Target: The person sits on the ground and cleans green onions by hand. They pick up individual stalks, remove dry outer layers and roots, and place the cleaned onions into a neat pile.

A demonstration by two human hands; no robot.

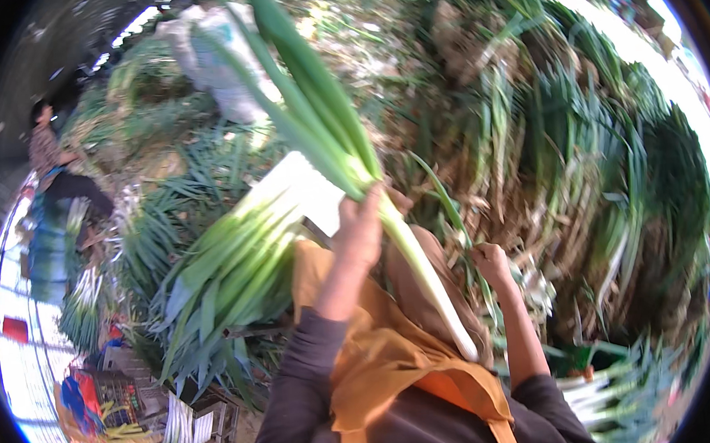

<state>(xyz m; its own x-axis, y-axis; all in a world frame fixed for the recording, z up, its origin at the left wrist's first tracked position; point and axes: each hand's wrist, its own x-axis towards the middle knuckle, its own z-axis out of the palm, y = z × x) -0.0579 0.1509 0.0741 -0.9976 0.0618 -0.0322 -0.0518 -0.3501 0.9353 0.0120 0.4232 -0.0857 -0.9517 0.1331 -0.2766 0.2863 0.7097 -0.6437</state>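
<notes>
My left hand (359,226) is closed round a large leek (429,280) where its green leaves meet the pale stalk. The leek lies slanted over my lap, leaves pointing up and away, white root end toward my body. To its right, my right hand (490,261) is closed on a loose green leek leaf (447,200), which sticks out above and below the fist. A pile of trimmed leeks (239,267) rests just left of my lap, white ends by a pale sheet (309,183). An orange apron (397,346) covers my lap.
Heaps of untrimmed leeks (567,132) with soil at the roots stand on the right. Stripped leaves litter the ground ahead, with a white sack (229,70) at the back. A person (58,156) sits far left. More leeks (610,401) lie by my right elbow; a crate (120,394) stands lower left.
</notes>
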